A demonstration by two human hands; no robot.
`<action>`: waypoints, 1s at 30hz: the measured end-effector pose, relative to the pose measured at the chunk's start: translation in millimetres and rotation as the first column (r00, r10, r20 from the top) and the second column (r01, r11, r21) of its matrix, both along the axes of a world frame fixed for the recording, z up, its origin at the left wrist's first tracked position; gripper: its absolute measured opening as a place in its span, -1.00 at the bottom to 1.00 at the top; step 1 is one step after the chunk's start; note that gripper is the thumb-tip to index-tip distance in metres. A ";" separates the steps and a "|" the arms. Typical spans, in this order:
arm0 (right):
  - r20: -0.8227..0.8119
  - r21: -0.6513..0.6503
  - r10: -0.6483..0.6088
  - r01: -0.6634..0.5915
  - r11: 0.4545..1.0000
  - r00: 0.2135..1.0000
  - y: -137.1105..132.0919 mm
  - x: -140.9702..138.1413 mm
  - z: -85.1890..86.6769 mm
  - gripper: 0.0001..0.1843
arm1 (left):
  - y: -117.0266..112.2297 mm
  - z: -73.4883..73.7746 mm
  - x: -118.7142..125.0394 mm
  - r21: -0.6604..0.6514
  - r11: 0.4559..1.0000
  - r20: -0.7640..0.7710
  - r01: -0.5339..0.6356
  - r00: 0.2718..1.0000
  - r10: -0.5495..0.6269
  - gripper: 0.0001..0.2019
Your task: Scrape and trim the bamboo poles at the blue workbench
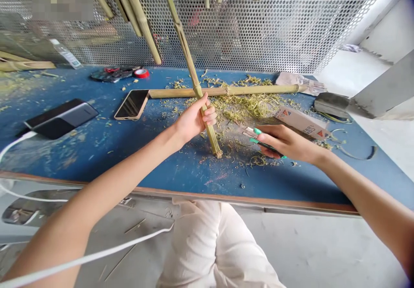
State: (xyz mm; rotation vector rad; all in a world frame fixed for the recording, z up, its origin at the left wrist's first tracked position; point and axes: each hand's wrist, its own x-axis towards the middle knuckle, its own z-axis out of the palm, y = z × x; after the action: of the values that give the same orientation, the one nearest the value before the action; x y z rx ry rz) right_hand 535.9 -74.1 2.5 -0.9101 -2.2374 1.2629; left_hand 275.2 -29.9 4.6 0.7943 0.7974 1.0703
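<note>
My left hand [193, 119] is closed round a long bamboo stick [186, 48]. The stick stands tilted, its lower end resting on the blue tabletop [129, 158] and its upper part leaning away toward the perforated metal screen. My right hand [284, 142] grips a green utility knife [255, 135], blade end pointing left toward the stick, a short way to the right of it. A second bamboo stick [246, 91] lies flat across the table behind my left hand. Green bamboo shavings [246, 104] are scattered around both.
A phone [132, 104] lies face up left of the flat stick, and a dark power bank [61, 117] with a white cable sits further left. A small cardboard box [302, 122] lies behind my right hand. Red tape [141, 73], a bottle [66, 54] and more bamboo are at the back.
</note>
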 end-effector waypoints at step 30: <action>0.516 0.336 0.023 -0.227 0.914 0.856 -9.8 -31.4 -8.7 -0.20 | -7.5 -35.1 17.3 0.221 0.954 -0.317 -0.201 0.911 0.265 -0.63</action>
State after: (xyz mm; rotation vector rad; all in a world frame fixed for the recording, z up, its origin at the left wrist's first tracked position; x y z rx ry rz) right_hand 504.4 -83.9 -6.2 -1.0309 -2.8590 0.6164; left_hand 292.6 -37.4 -30.5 1.0829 1.1236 1.2503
